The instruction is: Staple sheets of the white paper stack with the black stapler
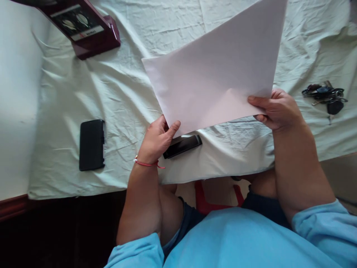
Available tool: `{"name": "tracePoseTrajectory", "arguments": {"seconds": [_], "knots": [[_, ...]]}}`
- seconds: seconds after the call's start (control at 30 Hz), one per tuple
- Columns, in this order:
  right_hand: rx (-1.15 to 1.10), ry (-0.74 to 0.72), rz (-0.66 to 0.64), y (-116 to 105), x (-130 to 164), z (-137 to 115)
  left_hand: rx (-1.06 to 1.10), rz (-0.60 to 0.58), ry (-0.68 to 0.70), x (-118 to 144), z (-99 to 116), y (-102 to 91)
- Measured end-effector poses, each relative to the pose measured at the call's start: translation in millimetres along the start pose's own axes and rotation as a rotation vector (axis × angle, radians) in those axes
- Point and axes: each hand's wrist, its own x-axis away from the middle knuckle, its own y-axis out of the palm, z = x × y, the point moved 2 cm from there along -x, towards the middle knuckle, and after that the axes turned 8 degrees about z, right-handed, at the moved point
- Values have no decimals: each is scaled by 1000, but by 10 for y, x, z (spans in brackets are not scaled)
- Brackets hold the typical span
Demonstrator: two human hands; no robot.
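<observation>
Now the left hand (157, 137) pinches the near corner of the paper (217, 70), and the right hand (276, 108) grips its other near corner, holding it above the tabletop (125, 85). It looks like folding time; the corners must meet evenly.

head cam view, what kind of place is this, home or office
Probably a home, likely a bedroom: the person sits at a bed covered with a wrinkled pale sheet, holding a sheet of paper. A bunch of keys, a phone and a black case lie on it.
</observation>
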Motion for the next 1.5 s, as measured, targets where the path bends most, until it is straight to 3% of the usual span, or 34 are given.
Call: {"name": "tracePoseTrajectory", "arguments": {"seconds": [0.13,0.3,0.53,1.07,1.5], "knots": [[-90,18,-43,37,-18,1,-142,-46,-21,146,166,-46],[-220,99,-83,146,70,-121,-297,-227,-244,265,448,-110],[-204,191,-37,248,147,-214,-477,-398,-119,301,504,-182],[-210,205,-63,261,147,-206,-462,-113,-194,267,387,-451],[-210,189,-62,56,73,-147,-437,-124,-218,226,297,-551]]}}
